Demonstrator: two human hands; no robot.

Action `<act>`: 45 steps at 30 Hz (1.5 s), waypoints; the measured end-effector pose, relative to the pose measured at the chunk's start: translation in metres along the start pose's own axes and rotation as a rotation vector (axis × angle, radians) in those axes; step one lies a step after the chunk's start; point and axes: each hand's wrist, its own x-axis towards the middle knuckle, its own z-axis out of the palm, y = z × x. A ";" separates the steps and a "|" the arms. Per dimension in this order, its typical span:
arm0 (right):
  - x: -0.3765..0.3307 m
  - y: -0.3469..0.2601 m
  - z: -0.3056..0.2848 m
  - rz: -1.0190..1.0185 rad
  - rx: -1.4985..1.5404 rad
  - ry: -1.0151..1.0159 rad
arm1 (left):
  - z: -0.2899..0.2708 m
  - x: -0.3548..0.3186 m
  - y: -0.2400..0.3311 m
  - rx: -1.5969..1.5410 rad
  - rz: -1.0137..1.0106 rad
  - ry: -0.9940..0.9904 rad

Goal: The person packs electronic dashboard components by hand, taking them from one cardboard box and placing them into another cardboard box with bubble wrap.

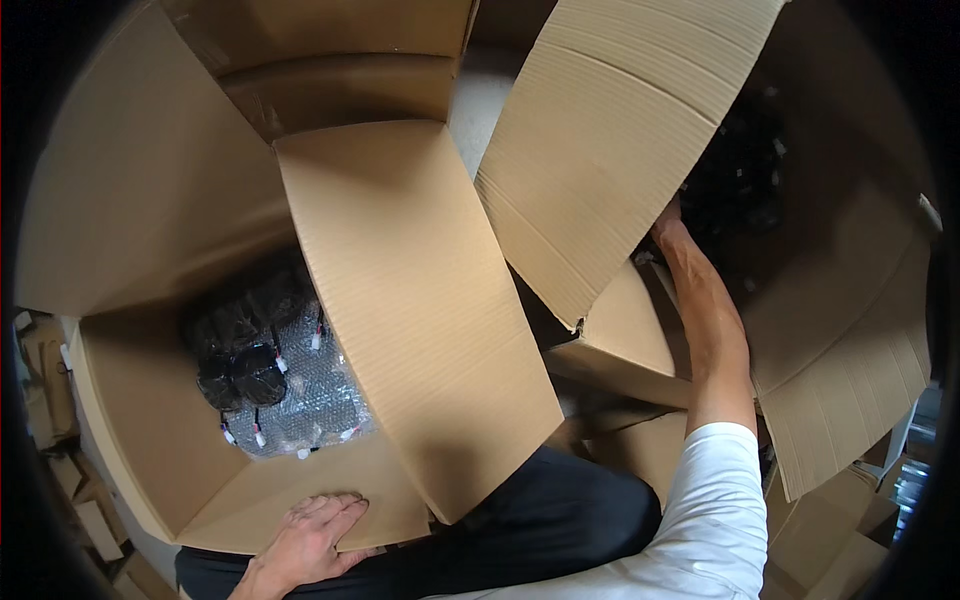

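Flat on the near flap of the big open brown cardboard box (140, 400) lies the left hand (310, 535), fingers spread and released, pressing the flap down and grasping nothing. Deep in that box a few black bundled cable coils with white-and-red connectors (245, 365) rest on a sheet of clear bubble wrap (320, 395), most of which shows bare. The right hand (672, 228) reaches into the second open cardboard box (850, 330), fingers hidden among a dark heap of black bundles (735, 180), so I cannot tell whether they grasp one. Judging by this, the left box is barely filled and much remains in the right.
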 end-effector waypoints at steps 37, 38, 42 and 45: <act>-0.222 -0.444 -0.688 -0.725 0.752 -0.215 | 0.010 -0.079 -0.005 -2.238 0.564 0.713; -0.224 -0.451 -0.700 -0.763 0.837 -0.311 | 0.000 -0.084 -0.015 -2.203 0.525 0.867; -0.236 -0.467 -0.692 -0.986 0.760 0.234 | -0.073 -0.100 -0.007 -1.919 0.168 1.257; -0.217 -0.499 -0.700 -0.813 0.847 0.458 | -0.123 -0.123 -0.001 -1.629 0.245 1.517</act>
